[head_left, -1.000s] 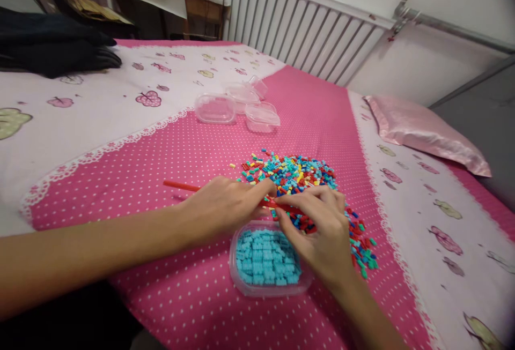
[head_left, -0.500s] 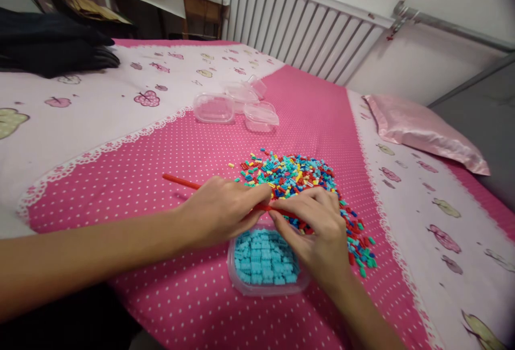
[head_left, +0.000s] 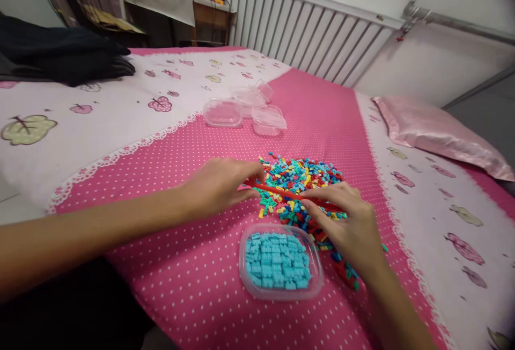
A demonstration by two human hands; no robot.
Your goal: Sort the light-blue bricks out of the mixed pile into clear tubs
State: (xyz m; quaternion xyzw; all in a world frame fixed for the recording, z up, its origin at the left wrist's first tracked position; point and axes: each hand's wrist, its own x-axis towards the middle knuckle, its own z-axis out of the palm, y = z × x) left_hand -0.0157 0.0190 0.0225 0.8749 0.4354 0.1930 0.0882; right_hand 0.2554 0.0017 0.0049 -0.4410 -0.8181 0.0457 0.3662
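A long, thin red stick (head_left: 279, 191) spans the gap between my two hands, over the near side of a heap of small toy building bricks (head_left: 298, 173). My left hand (head_left: 225, 181) is closed around its left end with thumb and fingers. Farther along, my right hand (head_left: 348, 213) pinches the stick, and its right part runs on under the fingers. Just below the hands sits a clear plastic tub (head_left: 246, 280) holding light blue bricks (head_left: 277, 261); neither hand touches it.
Several clear plastic containers (head_left: 223, 114) stand farther back on the pink dotted bedspread (head_left: 181, 162). A pink pillow (head_left: 438, 130) lies at the right, and dark folded cloth (head_left: 68, 55) at the far left. Behind the bed is a white radiator (head_left: 306, 25).
My hands have moved apart, the right one going right. The stick no longer sticks out left of my left hand, which now holds its left end. The tub of light blue bricks is uncovered.
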